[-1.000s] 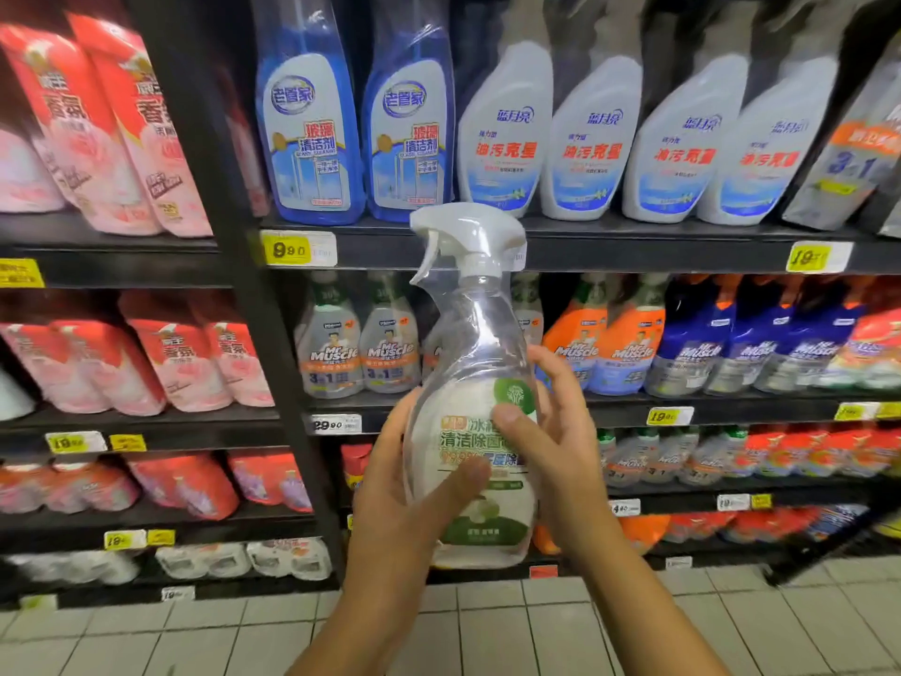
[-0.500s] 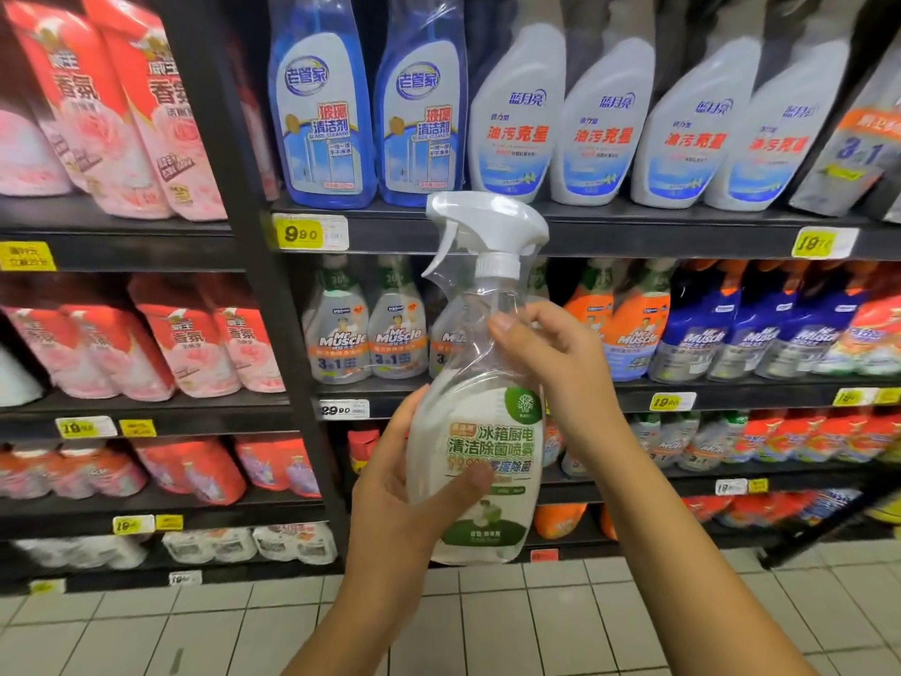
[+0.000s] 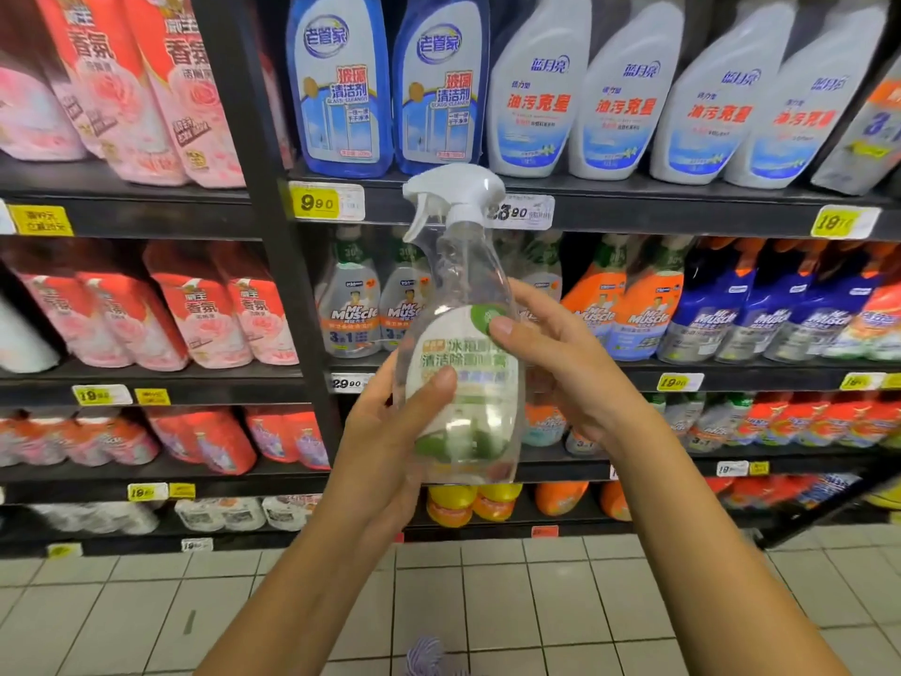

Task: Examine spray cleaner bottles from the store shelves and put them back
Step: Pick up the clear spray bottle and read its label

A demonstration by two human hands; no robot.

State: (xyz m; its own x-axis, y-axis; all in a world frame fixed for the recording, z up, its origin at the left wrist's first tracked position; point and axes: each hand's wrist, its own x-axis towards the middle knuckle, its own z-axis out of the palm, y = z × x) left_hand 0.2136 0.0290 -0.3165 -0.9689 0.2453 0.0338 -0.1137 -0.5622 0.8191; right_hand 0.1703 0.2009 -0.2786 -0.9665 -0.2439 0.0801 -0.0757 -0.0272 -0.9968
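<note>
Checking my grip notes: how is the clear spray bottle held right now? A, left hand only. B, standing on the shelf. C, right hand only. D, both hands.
D: the left hand wraps the clear spray bottle from its left, thumb across the label, while the right hand grips its right side.

Clear bottle (image 3: 463,285), white trigger (image 3: 453,192), green-and-white label (image 3: 463,363).
Black shelves (image 3: 634,214); yellow tags (image 3: 317,203); pale grid-tiled floor (image 3: 487,602); red-pink, rose-printed pouches (image 3: 205,314).

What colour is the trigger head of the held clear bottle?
White; the plastic trigger head of the clear spray bottle, best in the head view.
</note>
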